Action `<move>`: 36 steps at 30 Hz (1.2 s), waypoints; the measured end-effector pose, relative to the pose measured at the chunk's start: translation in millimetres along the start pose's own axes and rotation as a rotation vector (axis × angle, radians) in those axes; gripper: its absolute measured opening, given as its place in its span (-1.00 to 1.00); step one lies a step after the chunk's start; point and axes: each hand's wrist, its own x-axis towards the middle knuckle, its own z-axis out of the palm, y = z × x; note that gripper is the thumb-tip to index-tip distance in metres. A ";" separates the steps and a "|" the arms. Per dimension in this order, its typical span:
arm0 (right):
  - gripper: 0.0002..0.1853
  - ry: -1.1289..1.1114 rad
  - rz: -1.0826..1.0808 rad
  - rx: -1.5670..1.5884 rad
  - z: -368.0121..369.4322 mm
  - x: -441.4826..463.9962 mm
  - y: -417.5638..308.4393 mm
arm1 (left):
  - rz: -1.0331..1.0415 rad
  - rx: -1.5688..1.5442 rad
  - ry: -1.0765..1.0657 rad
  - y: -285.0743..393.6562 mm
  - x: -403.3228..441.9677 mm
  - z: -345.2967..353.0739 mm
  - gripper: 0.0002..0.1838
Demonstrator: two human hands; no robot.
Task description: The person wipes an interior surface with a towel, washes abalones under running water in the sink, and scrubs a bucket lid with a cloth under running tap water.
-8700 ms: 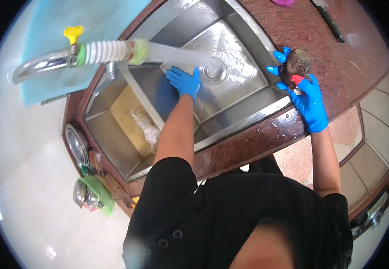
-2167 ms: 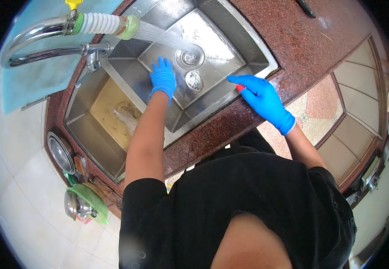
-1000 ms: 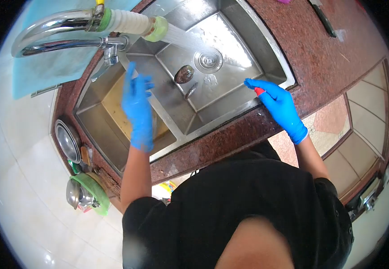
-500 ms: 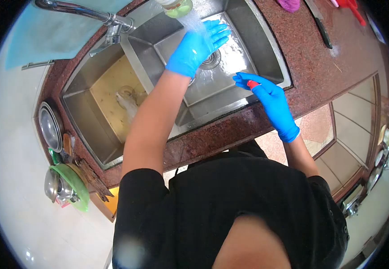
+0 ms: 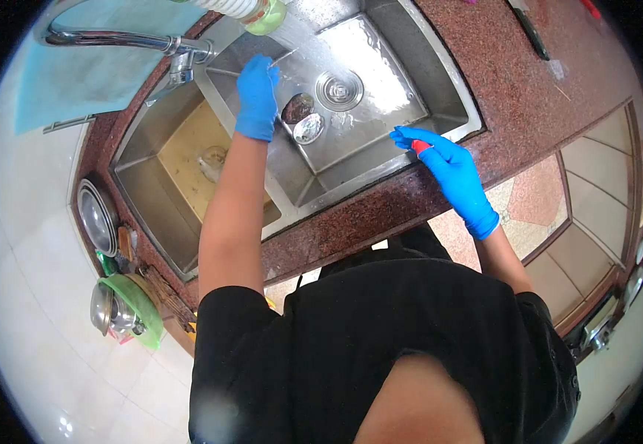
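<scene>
In the sink (image 5: 362, 137), a dark shell (image 5: 297, 108) and a silvery shell (image 5: 309, 129) lie near the drain (image 5: 339, 90); left hand (image 5: 258, 90) curled, right hand (image 5: 447, 166) bent, both gloved; I can't tell if either grips anything.

Dark-handled knife (image 5: 531, 34) on speckled counter (image 5: 510, 107)

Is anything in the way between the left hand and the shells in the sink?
Nothing visible: only the sink's steel shows between the left hand and the dark shell. The shiny shell lies beside it.
</scene>
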 end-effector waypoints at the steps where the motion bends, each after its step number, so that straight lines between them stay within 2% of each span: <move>1: -0.66 0.000 -0.013 -0.029 -2.5 -1.3 0.9 | 0.203 -0.101 0.016 11.6 -15.4 3.4 -0.72; 2: -0.66 -0.002 -0.017 -0.027 -5.1 -2.5 2.5 | 0.409 -0.200 0.030 21.2 -28.6 2.9 -0.81; 4: -0.66 0.033 0.002 -0.022 -8.4 -3.5 6.5 | 0.517 -0.272 0.221 39.5 -55.0 -9.6 -0.81; 6: -0.66 0.035 0.006 -0.019 -10.2 -2.5 5.9 | 1.075 1.152 0.446 43.3 -73.1 -59.8 -0.75; 7: -0.66 0.030 0.018 -0.026 -10.8 -3.1 5.5 | 1.079 1.153 0.439 55.6 -71.3 -60.3 -0.75; 8: -0.66 0.032 0.019 -0.024 -10.5 -3.1 5.5 | 0.917 0.343 0.436 74.3 -72.8 -56.7 -0.77; 9: -0.66 0.018 0.007 -0.027 -9.2 -2.1 5.3 | 0.669 -0.441 0.391 88.6 -73.6 -57.3 -0.79; 12: -0.66 -0.001 -0.018 -0.061 -4.3 0.1 5.8 | 0.638 -0.266 0.305 111.5 -57.8 -82.2 -0.86; 13: -0.66 0.003 -0.030 -0.090 -3.4 0.7 6.3 | 0.844 0.601 0.461 107.5 -59.1 -86.5 -0.83; 17: -0.67 -0.008 -0.027 -0.104 0.3 0.1 8.1 | 0.777 0.469 0.383 111.7 -43.1 -85.5 -0.80; 19: -0.67 -0.020 -0.023 -0.116 2.3 -0.7 9.3 | 1.200 0.738 0.358 110.6 -37.7 -80.6 -0.59; 20: -0.67 -0.026 -0.021 -0.118 3.2 -0.4 9.3 | 1.196 0.740 0.363 107.2 -33.2 -81.9 -0.59; 22: -0.67 -0.031 -0.038 -0.141 5.1 0.8 8.6 | 1.129 0.738 0.453 102.0 -26.5 -83.9 -0.42; 23: -0.67 -0.031 -0.040 -0.140 6.4 1.3 7.6 | 0.973 0.271 0.298 115.3 -53.1 -58.8 -0.47; 24: -0.67 -0.029 -0.037 -0.128 7.6 2.0 6.2 | 0.976 0.270 0.294 110.0 -64.4 -48.8 -0.47; 26: -0.67 -0.023 -0.028 -0.115 8.1 -0.3 6.4 | 0.702 -0.023 0.238 91.6 -77.8 -33.0 -0.53; 28: -0.67 -0.012 -0.026 -0.097 7.0 2.2 8.2 | 0.492 -0.032 0.083 22.2 -72.6 -14.3 -0.70; 29: -0.67 -0.005 -0.027 -0.095 5.8 3.0 6.9 | 0.347 0.421 -0.174 24.7 -97.5 7.6 -0.71; 30: -0.67 -0.007 -0.032 -0.121 5.1 2.2 5.4 | 0.370 0.706 -0.385 -2.9 -93.7 10.3 -0.67; 32: -0.67 0.001 -0.038 -0.147 1.1 -0.2 5.7 | 0.136 1.651 -0.522 -13.3 -99.4 39.6 -0.65; 34: -0.67 0.013 -0.054 -0.141 -3.7 -1.7 7.9 | 0.383 1.861 -0.712 -63.8 -78.8 27.4 -0.64; 35: -0.67 0.021 -0.057 -0.142 -6.3 -2.6 9.7 | 0.392 1.862 -0.715 -90.7 -66.7 21.1 -0.64; 36: -0.67 0.043 -0.047 -0.127 -9.0 -4.3 12.2 | 0.414 1.779 -0.519 -116.3 -54.8 15.6 -0.65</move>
